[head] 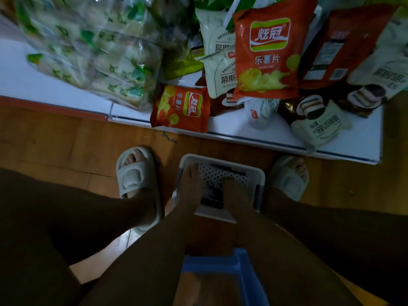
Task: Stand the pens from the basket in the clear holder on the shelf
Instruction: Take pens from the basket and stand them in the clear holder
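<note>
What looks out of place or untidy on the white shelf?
The small orange chip bag lies sideways and hangs over the front edge of the white shelf. A pale cookie bag near the right corner also overhangs. The other snack packets are heaped unevenly.

The big red crisp bag (268, 51) reads "炫冠", "乐薯片", "Le shu pian"; the white pouch (217, 69) reads "MOUSSE".

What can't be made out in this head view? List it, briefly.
- Clear holder: not in the head view at all.
- Pens in the white basket: a dark blurred bundle, count unreadable, covered by both hands.
- Left hand and right hand: fingers too dim to tell their grip.
- Blue stool: cut by the bottom edge.
</note>
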{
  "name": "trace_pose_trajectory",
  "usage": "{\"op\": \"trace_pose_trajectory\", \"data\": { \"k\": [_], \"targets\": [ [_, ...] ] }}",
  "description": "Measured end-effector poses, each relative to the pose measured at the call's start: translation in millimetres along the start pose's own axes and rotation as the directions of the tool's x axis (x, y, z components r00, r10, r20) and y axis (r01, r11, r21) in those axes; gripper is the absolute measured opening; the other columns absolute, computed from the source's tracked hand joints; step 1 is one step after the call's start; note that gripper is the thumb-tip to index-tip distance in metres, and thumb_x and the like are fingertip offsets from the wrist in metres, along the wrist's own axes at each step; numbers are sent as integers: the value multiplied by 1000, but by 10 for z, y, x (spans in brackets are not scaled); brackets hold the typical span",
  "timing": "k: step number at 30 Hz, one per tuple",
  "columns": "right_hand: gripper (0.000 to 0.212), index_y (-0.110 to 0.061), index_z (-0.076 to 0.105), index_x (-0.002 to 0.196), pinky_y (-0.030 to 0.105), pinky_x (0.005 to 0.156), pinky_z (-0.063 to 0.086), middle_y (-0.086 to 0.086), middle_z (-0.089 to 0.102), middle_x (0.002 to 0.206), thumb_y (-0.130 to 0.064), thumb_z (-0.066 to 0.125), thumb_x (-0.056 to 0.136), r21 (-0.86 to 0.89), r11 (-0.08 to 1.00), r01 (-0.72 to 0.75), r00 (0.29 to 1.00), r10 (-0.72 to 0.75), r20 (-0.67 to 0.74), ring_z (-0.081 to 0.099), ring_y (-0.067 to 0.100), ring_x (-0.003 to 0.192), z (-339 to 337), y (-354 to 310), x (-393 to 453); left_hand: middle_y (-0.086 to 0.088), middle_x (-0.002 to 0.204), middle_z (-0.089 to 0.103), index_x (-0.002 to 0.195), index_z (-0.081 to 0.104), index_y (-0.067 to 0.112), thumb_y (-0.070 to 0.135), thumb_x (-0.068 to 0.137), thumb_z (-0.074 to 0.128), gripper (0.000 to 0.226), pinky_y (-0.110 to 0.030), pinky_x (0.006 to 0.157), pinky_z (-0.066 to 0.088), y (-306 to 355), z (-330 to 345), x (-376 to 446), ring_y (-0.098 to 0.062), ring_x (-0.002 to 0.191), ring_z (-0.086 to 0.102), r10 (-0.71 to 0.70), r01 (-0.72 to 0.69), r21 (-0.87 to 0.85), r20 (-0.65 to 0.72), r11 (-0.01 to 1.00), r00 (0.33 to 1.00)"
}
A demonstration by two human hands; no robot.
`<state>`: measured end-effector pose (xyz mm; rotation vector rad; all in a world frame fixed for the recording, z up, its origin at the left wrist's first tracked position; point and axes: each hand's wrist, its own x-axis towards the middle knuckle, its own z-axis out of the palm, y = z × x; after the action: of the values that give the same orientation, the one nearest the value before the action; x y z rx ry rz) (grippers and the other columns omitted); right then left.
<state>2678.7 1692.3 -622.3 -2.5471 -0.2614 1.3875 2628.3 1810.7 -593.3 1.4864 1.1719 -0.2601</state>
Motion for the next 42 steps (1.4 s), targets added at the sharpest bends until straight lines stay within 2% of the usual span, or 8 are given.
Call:
{"op": "trace_pose_trajectory", "data": {
  "k": [4, 10, 16, 23, 30, 33, 36, 42],
  "targets": [
    [36, -5, 44, 137, 35, 94, 44, 17, 55, 133, -11, 41, 102, -64, 997, 36, 998, -39, -50, 56, 29, 117, -109, -3, -123, -7, 85, 58, 96, 62, 12, 40, 103, 35, 40, -33, 70, 43, 129, -67, -96, -14, 75, 56, 83, -85, -71, -35, 994, 996],
    [31, -17, 37, 130, 41, 59, 44, 19, 58, 95, -11, 42, 100, 300, 946, 121, 992, -124, -8, 49, 25, 71, -371, -90, -406, 8, 85, 52, 97, 56, 17, 35, 105, 31, 32, -24, 79, 30, 444, -257, -379, -3, 76, 46, 230, -229, 17, -45, 973, 972],
    [5, -21, 43, 99, 36, 64, 45, 8, 54, 81, -24, 39, 101, 552, 824, 129, 991, -89, -99, 52, 21, 68, -737, -269, -913, 9, 111, 48, 119, 57, 23, 42, 104, 30, 36, -26, 92, 30, 642, -402, -731, -12, 110, 44, 332, -332, 27, 12, 943, 943],
    [24, -15, 44, 109, 35, 72, 42, 5, 56, 89, -35, 31, 105, 380, 875, 301, 934, -190, -302, 55, 20, 81, -1148, -404, -1445, -6, 140, 50, 139, 48, 17, 43, 104, 31, 47, -23, 94, 27, 1114, -601, -1193, -22, 129, 44, 475, -475, -8, 29, 880, 879],
    [14, -9, 39, 110, 24, 57, 37, 14, 57, 92, -19, 30, 106, 343, 794, 503, 808, -290, -513, 52, 15, 72, -1725, -731, -2096, 2, 107, 65, 113, 61, 25, 38, 104, 33, 31, -23, 72, 42, 1811, -901, -1646, -12, 96, 62, 724, -723, 52, -4, 689, 690],
    [20, -15, 46, 99, 24, 58, 37, 5, 59, 82, -25, 30, 107, 294, 726, 622, 691, -332, -641, 52, 12, 67, -2036, -963, -2446, 9, 91, 64, 107, 62, 20, 33, 104, 36, 28, -14, 66, 45, 2174, -1037, -1901, 5, 78, 59, 840, -836, 88, -16, 542, 543],
    [21, -20, 46, 89, 32, 63, 35, 2, 53, 77, -27, 34, 106, 147, 709, 690, 529, -356, -770, 49, 16, 69, -2420, -1173, -2806, 3, 98, 66, 114, 63, 22, 35, 103, 38, 31, -31, 76, 49, 2591, -1191, -2137, -11, 89, 61, 923, -908, 164, -75, 385, 377],
    [18, -14, 48, 94, 24, 64, 38, -1, 55, 84, -24, 37, 106, 0, 533, 846, 253, -401, -881, 50, 13, 72, -3289, -1521, -3661, 11, 78, 60, 104, 65, 24, 32, 97, 48, 20, -30, 61, 45, 3554, -1629, -2608, -7, 67, 55, 960, -963, 198, -249, 181, 130]
  ]
}}
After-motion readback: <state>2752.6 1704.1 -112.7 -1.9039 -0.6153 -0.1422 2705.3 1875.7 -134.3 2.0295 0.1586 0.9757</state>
